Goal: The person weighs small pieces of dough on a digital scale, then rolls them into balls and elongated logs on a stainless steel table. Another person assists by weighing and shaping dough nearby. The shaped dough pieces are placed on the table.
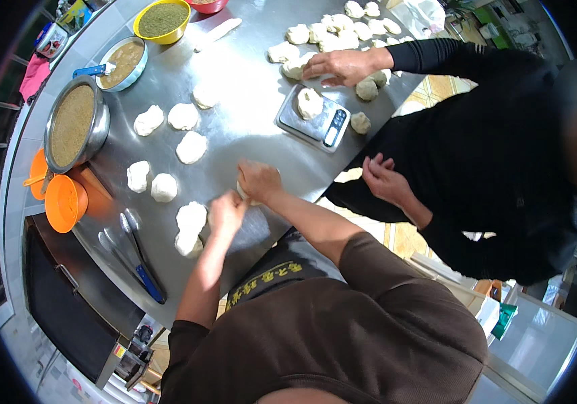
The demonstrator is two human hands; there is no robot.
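Note:
On the steel table [228,108], my right hand [257,179] is closed over a mostly hidden piece of dough [247,199] near the front edge. My left hand [226,213] touches its left side with fingers bent in. Two lumps of dough [190,222] lie just left of my left hand, and several more pieces [191,147] are scattered farther back. A co-worker's hand [334,66] reaches over dough beside a silver scale [322,131] holding one lump [309,103]; their other hand [383,178] hangs past the table edge.
A steel bowl [72,124], orange containers [65,202], long-handled tools [144,269], a blue bowl [123,66] and a yellow bowl [162,20] line the left and back. Many dough lumps [339,27] lie at back right. A co-worker in black [490,168] stands close on my right.

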